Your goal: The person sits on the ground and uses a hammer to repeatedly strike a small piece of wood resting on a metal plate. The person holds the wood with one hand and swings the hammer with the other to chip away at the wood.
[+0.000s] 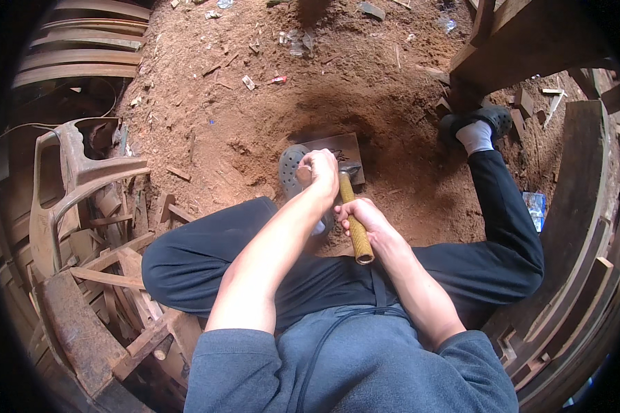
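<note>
My right hand [365, 215] is wrapped round the yellow textured handle of a hammer [359, 241]. The hammer's dark metal head lies over a flat, square-cornered board [349, 146] on the ground, just right of my left hand [318, 168]. The left fingers are curled together at the board's near left side. Whatever they pinch, if anything, is hidden by the hand. Some thin dark pieces [335, 153] seem to lie on the board, too small to name. A grey clog [293, 164] on my foot is right beside the left hand.
Sawdust and wood scraps cover the ground [207, 151]. A broken plastic chair [69, 186] lies at left among loose wood pieces, below stacked boards [83, 55]. Long planks [572, 206] stand at right. A heavy wooden beam [523, 48] juts in at upper right, near my other clog [494, 120].
</note>
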A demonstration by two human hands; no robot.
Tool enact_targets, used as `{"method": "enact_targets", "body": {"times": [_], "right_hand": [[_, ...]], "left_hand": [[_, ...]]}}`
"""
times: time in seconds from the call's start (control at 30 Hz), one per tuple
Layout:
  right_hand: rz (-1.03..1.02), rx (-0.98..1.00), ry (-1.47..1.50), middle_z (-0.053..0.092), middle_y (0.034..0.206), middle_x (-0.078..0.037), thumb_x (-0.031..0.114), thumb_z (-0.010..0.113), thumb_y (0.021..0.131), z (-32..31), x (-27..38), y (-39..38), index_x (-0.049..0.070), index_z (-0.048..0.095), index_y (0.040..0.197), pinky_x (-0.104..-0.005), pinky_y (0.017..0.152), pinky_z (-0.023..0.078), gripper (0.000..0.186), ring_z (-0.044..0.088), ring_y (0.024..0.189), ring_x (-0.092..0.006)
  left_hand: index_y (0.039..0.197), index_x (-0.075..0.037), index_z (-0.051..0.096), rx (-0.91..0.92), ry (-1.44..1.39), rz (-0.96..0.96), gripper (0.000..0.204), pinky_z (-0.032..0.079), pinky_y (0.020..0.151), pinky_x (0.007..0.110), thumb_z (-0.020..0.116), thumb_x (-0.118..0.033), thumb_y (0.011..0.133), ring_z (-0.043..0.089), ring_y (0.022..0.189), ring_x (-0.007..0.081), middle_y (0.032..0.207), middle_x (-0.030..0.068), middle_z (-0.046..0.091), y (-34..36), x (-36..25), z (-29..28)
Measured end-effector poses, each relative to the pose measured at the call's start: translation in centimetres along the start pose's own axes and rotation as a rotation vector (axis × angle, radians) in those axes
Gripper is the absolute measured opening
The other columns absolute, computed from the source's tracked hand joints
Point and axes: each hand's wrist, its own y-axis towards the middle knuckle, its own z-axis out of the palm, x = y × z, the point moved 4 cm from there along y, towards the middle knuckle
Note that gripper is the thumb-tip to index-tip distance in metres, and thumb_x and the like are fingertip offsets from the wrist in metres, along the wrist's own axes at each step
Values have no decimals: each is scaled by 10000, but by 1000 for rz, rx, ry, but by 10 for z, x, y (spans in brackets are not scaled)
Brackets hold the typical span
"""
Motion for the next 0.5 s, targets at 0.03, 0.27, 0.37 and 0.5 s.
{"method": "enact_targets", "body": {"times": [0.03,0.27,0.37,0.5], "right_hand": [[-20,0,4,504,601,-62,-38,545,644,1,-1,1,-27,516,852,-276,384,437,210,488,427,-129],[-21,27,41,498,609,-60,-52,542,638,0,3,-2,-38,509,860,-277,374,426,225,486,425,-133],[-7,30,90,492,594,-54,-57,547,627,-2,9,-3,-38,511,861,-277,373,426,238,484,421,-131],[-2,10,100,492,575,-53,-54,550,615,-2,12,-1,-34,524,841,-279,376,424,229,477,413,-131]], "left_hand": [[935,-36,692,128,-51,17,191,540,540,440,639,-136,781,665,831,235,925,107,674,7,0,-2],[1049,-101,695,527,-388,178,285,555,652,453,677,-194,780,661,926,216,1046,43,675,41,21,-10],[1057,-98,692,418,-277,184,289,554,643,460,671,-188,783,664,919,235,1054,59,674,43,21,-3],[959,-20,667,49,162,41,229,534,538,444,643,-129,759,654,725,266,881,103,655,22,-3,1]]}}
